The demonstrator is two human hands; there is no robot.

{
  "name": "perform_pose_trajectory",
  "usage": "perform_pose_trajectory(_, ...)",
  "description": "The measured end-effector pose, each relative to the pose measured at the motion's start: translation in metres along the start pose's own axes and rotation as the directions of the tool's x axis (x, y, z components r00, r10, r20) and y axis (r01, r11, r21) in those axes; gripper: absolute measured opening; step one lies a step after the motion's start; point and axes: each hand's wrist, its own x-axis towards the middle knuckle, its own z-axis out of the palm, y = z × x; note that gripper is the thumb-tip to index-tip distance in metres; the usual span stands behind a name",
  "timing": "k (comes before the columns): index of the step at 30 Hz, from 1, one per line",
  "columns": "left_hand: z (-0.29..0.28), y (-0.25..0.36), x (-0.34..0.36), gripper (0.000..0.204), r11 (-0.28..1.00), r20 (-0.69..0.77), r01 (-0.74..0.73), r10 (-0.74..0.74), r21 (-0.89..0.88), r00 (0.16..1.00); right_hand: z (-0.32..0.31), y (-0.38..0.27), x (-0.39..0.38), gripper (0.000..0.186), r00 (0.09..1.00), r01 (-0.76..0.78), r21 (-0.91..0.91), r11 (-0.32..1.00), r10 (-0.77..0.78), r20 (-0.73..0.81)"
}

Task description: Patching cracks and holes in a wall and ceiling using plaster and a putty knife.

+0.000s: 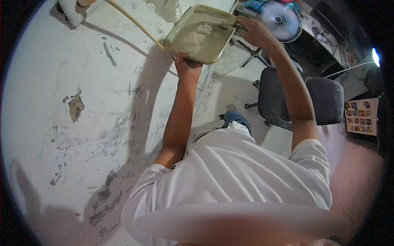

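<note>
My left hand [186, 65] grips the lower edge of a shallow square tray [178, 43], which holds an off-white, paste-like material [205, 39]. At the tray's upper right corner, my right hand [256, 35] is closed on the handle of a scraper-like tool [223, 23], whose blade lies over the tray; the tool's exact shape is hard to make out. The tray is held out beside a white wall [53, 131] with chipped grey patches [76, 107].
A yellowish cord or thin pole [131, 18] crosses the upper left. To the right are a standing fan [278, 19], a dark cushioned chair [322, 100], a cluttered desk [330, 49], a lit lamp [374, 57] and a board with small pictures [361, 117]. Below lies the tiled floor [232, 88].
</note>
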Motion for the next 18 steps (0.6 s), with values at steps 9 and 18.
perform_pose_trajectory(9, 0.005, 0.002, -0.005, 0.072, 1.0, -0.04, -0.007, 0.008, 0.022, 0.999, -0.017, 0.017, 0.019, 0.031, 0.971, -0.215, 0.467, 0.857, 0.137, 0.195)
perform_pose_trajectory(18, -0.007, 0.001, -0.002, 0.063, 0.998, 0.003, 0.018, -0.018, -0.064, 1.0, 0.003, 0.023, 0.026, 0.03, 0.892, -0.451, 0.772, 0.448, 0.203, 0.403)
